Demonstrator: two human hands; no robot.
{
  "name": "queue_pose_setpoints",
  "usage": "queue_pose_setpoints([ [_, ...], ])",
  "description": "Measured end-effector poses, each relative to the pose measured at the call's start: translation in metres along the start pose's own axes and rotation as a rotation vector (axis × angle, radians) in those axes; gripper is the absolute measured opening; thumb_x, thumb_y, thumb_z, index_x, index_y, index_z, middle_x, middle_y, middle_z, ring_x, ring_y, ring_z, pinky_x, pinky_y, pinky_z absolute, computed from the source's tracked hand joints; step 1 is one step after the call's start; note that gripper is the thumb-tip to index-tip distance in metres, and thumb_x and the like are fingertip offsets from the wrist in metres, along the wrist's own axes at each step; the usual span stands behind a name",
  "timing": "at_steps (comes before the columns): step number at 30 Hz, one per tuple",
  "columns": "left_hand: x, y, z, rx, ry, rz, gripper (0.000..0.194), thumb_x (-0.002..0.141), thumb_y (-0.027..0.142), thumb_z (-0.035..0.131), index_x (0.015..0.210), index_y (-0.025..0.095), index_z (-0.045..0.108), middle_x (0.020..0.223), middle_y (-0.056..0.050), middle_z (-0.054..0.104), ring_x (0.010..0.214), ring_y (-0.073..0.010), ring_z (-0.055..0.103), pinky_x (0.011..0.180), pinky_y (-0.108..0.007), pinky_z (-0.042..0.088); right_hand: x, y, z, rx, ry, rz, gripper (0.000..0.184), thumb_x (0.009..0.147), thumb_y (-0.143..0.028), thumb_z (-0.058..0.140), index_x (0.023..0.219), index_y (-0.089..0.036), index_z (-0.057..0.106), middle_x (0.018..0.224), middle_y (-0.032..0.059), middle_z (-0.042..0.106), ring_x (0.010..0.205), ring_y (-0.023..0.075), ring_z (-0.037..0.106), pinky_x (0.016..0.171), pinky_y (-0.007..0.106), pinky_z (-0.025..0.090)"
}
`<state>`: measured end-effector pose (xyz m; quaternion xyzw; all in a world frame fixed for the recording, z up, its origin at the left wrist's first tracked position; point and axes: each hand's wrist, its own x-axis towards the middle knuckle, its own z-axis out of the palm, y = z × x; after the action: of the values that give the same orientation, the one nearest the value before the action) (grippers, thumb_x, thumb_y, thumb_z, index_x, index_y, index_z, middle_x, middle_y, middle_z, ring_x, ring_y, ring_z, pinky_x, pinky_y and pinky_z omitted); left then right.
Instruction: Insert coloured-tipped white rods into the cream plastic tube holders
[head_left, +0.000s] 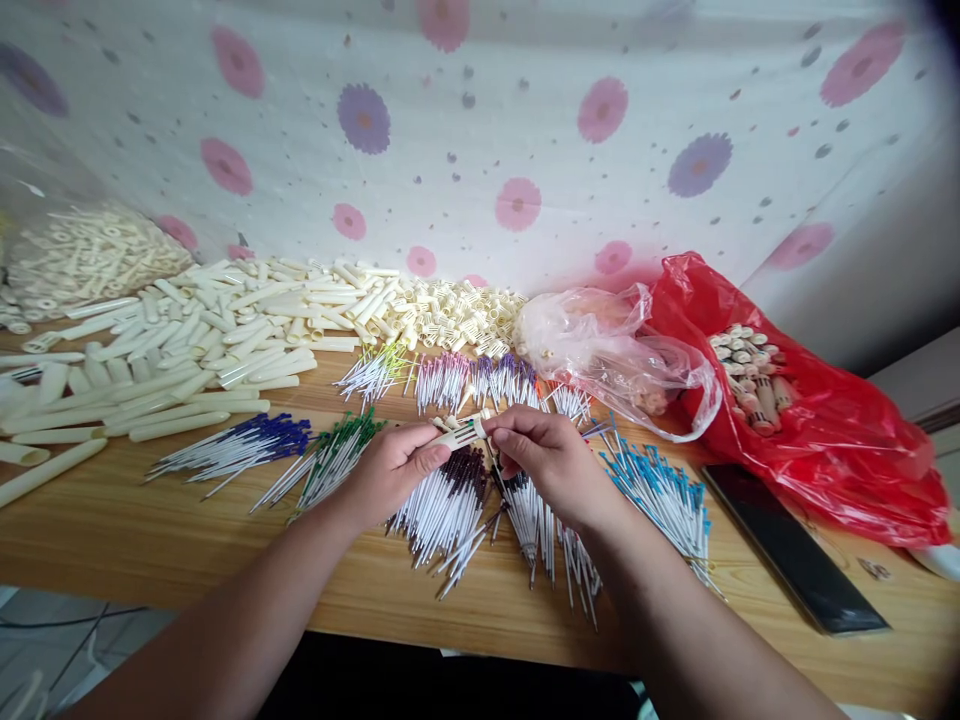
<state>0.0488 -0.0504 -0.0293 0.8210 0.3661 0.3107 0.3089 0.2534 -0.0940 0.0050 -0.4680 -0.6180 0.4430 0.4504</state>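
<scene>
Between thumb and fingers, my left hand grips a cream slotted pen barrel, tilted slightly up to the right. My right hand is closed in a pinch at the barrel's right end; what lies between its fingertips is too small to make out. Below the hands, white pen refills with dark brown tips and others with black tips lie fanned on the table. Green-tipped refills are beside my left hand, and light-blue-tipped refills lie right of my right hand.
Dark-blue-tipped refills lie left; pink-tipped ones lie behind. Cream pen tubes and short slotted pieces are heaped at the back. A clear bag, a red bag of pen parts and a black flat object occupy the right.
</scene>
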Motion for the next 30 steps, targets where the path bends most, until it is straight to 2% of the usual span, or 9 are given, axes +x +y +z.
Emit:
queue_pose_setpoints([
  [4, -0.0008, -0.0008, 0.0000, -0.003, -0.017, -0.012, 0.039, 0.091, 0.046, 0.045, 0.072, 0.015, 0.060, 0.062, 0.002, 0.049, 0.059, -0.0121, 0.045, 0.054, -0.023, 0.034, 0.0003, 0.0008, 0.0028, 0.155, -0.002, 0.109, 0.019, 0.080, -0.033, 0.059, 0.082, -0.017, 0.068, 0.058, -0.0041, 0.053, 0.049, 0.0082, 0.053, 0.051, 0.024, 0.045],
  [10, 0.0000, 0.0010, -0.0005, 0.019, 0.013, 0.034, 0.039, 0.091, 0.043, 0.046, 0.064, 0.016, 0.052, 0.058, 0.005, 0.038, 0.054, -0.0098, 0.038, 0.049, -0.022, 0.029, 0.0020, 0.0049, 0.0055, 0.370, 0.013, 0.181, 0.021, 0.073, -0.037, 0.068, 0.078, -0.017, 0.066, 0.056, -0.0050, 0.053, 0.048, 0.0069, 0.051, 0.052, 0.023, 0.049],
  [16, -0.0002, 0.0002, -0.0012, 0.115, 0.042, 0.044, 0.037, 0.091, 0.041, 0.044, 0.063, 0.017, 0.047, 0.059, 0.005, 0.039, 0.056, -0.0107, 0.039, 0.051, -0.022, 0.029, 0.0024, 0.0034, 0.0027, 0.331, -0.007, 0.160, 0.021, 0.071, -0.037, 0.070, 0.081, -0.018, 0.068, 0.064, -0.0035, 0.056, 0.051, 0.0060, 0.050, 0.051, 0.022, 0.047],
  [20, -0.0008, -0.0003, -0.0012, 0.201, 0.066, 0.066, 0.033, 0.090, 0.039, 0.045, 0.067, 0.017, 0.051, 0.061, 0.004, 0.043, 0.058, -0.0115, 0.042, 0.053, -0.022, 0.030, 0.0033, 0.0038, 0.0007, 0.254, 0.019, 0.112, 0.018, 0.074, -0.036, 0.067, 0.080, -0.018, 0.068, 0.065, -0.0025, 0.057, 0.051, 0.0064, 0.048, 0.050, 0.022, 0.044],
  [25, -0.0020, 0.0025, -0.0013, 0.160, 0.018, 0.128, 0.032, 0.092, 0.035, 0.045, 0.067, 0.016, 0.052, 0.063, 0.003, 0.048, 0.059, -0.0106, 0.044, 0.055, -0.022, 0.031, 0.0051, 0.0060, -0.0001, 0.226, -0.011, 0.086, 0.015, 0.075, -0.032, 0.068, 0.074, -0.018, 0.065, 0.061, -0.0042, 0.054, 0.049, 0.0057, 0.047, 0.048, 0.021, 0.039],
  [30, -0.0026, 0.0044, -0.0019, 0.090, -0.007, 0.166, 0.029, 0.092, 0.034, 0.045, 0.072, 0.016, 0.056, 0.066, 0.002, 0.051, 0.061, -0.0108, 0.046, 0.057, -0.022, 0.034, 0.0049, 0.0079, 0.0000, 0.359, -0.023, 0.104, 0.015, 0.072, -0.030, 0.071, 0.071, -0.017, 0.065, 0.061, -0.0047, 0.055, 0.048, 0.0045, 0.046, 0.046, 0.019, 0.039],
])
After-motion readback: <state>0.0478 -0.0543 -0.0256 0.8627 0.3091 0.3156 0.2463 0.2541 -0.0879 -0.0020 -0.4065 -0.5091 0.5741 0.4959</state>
